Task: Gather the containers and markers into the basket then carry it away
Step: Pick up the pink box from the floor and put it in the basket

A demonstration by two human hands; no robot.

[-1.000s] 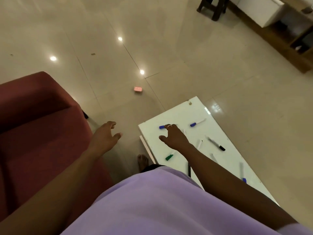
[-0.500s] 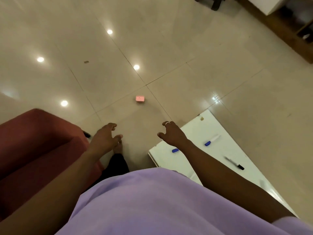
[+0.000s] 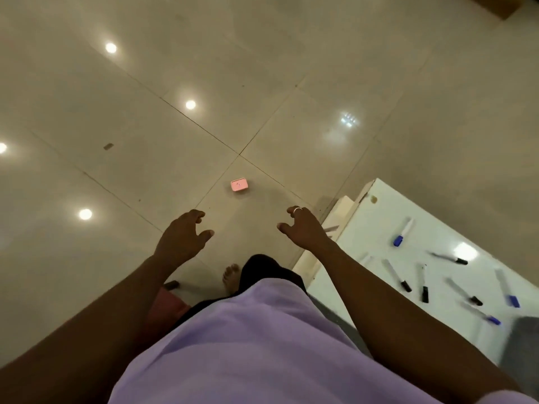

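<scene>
Head view, looking down past my purple shirt [image 3: 256, 339].

Both hands out in front, over bare floor tile [image 3: 145, 126]. Left hand [image 3: 182, 239]: fingers loosely curled, thumb spread, nothing held. Right hand [image 3: 304, 228]: same half-open claw, ring on one finger, nothing held.

Pink container [image 3: 239, 185] sits alone on the floor, straight ahead, close to a tile joint. It lies beyond both sets of fingertips, roughly midway between the two hands, a touch nearer the left. Its long side runs about crosswise to my line of reach. Not touching either hand; clear floor between.

Markers lie on the white table [image 3: 379, 223] to my right, well behind the right hand's fingertips:
- blue-capped marker [image 3: 403, 232], farthest forward, nearly in line with my arm
- black-capped marker [image 3: 449, 258], lying across
- two black-capped ones [image 3: 396, 275] side by side, plus others toward the right edge, all scattered at different angles

No basket in view; cannot say where it is.

Judgement: the container is the thing both hands face, so a forward and downward reach looks next. Either hand could take it; a pinch across its short side would suit. The markers need the right hand drawn back and turned rightward.

One bare foot [image 3: 231, 274] shows below, between the arms.
</scene>
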